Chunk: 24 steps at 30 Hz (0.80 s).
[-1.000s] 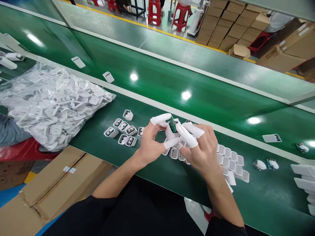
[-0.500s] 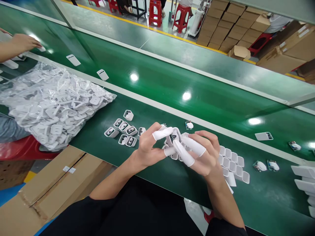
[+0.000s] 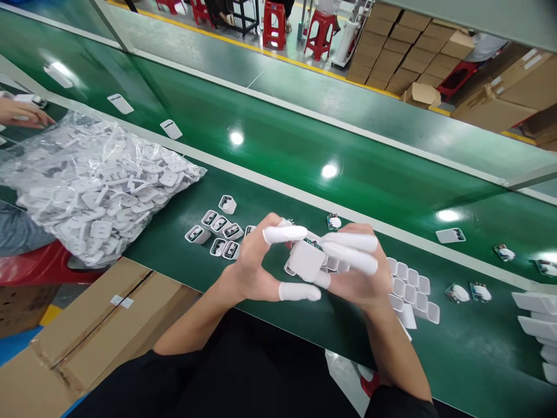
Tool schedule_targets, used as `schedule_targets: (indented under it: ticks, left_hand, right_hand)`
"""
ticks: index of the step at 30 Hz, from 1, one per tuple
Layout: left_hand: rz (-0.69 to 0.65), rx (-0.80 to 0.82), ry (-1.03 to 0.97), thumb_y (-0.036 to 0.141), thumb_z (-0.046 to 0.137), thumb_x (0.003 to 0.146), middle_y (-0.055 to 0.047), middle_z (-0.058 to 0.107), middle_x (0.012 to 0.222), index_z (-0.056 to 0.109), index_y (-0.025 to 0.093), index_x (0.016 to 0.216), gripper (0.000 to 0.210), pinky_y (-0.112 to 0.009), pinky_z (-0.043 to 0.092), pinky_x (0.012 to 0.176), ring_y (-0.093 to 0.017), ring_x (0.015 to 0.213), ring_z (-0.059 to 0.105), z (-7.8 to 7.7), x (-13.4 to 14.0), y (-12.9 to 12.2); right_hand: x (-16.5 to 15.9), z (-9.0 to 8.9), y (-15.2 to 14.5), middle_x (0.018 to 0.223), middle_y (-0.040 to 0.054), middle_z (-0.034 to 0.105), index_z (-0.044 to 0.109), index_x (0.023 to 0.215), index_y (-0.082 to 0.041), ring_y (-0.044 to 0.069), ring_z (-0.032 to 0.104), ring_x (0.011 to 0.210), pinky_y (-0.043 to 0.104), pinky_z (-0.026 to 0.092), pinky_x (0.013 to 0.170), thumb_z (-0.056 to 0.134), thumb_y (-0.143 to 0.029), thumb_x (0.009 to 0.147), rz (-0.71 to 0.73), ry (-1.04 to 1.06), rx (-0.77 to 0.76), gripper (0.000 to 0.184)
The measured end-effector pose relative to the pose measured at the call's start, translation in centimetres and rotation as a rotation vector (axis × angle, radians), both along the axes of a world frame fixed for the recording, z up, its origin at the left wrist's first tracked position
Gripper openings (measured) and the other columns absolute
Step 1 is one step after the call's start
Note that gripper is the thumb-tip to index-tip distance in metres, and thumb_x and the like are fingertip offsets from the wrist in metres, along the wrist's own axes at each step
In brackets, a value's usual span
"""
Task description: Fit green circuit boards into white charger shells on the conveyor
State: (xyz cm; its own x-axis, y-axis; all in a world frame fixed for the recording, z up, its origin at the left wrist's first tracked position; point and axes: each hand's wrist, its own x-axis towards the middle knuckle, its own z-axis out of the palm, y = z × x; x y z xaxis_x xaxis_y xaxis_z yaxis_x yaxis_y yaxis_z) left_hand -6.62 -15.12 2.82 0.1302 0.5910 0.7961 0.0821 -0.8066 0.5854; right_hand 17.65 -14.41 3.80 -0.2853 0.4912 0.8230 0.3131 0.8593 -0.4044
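Observation:
A small white plastic housing [image 3: 307, 261] is held up over the green bench, with the edge of a green circuit board [image 3: 314, 243] showing at its top. My right hand [image 3: 359, 261], white finger cots on its fingers, grips the housing from the right between thumb and fingers. My left hand [image 3: 259, 261] is open on the left side, its capped index finger by the housing's top corner and its thumb apart below. Under and behind the hands stand white housings [image 3: 335, 264], partly hidden. More housings with boards inside [image 3: 219, 223] sit to the left.
A clear bag of white plastic parts [image 3: 108, 186] lies left. Open white housings [image 3: 409, 287] stand in rows at right, with loose circuit boards [image 3: 458, 293] beyond. White pieces [image 3: 120, 104] lie on the green belt [image 3: 278, 157]. A co-worker's hand [image 3: 24, 113] is at far left.
The housing has turned so its plain white face shows. My left thumb and index finger have spread apart from it. Pieces on the belt have shifted left, and the co-worker's hand has moved down-left.

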Motion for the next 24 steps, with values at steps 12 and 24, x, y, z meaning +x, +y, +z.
schedule_targets:
  ticks: [12, 24]
  left_hand:
    - [-0.26, -0.781, -0.679, 0.041, 0.118, 0.063, -0.003, 0.078, 0.112, 0.08, 0.023, 0.11, 0.062, -0.029, 0.071, 0.088, -0.018, 0.096, 0.081, -0.5, 3.8, -1.5]
    - [-0.093, -1.0, -0.832, 0.067, 0.106, 0.078, -0.007, 0.084, 0.134, 0.083, 0.025, 0.121, 0.064, -0.038, 0.065, 0.121, -0.023, 0.129, 0.081, -1.4, 7.2, -3.1]
  right_hand:
    - [-0.9, 0.9, 1.5, 0.102, 0.0031, 0.081, 0.089, 0.123, -0.035, 0.025, 0.074, 0.092, 0.047, 0.066, 0.09, 0.098, -0.065, 0.088, 0.366, 0.41, -0.911, 0.047]
    - [-1.0, 1.0, 3.0, 0.095, 0.0013, 0.081, 0.089, 0.112, -0.028, 0.019, 0.069, 0.084, 0.038, 0.062, 0.085, 0.095, -0.065, 0.091, 0.249, 0.345, -1.021, 0.043]
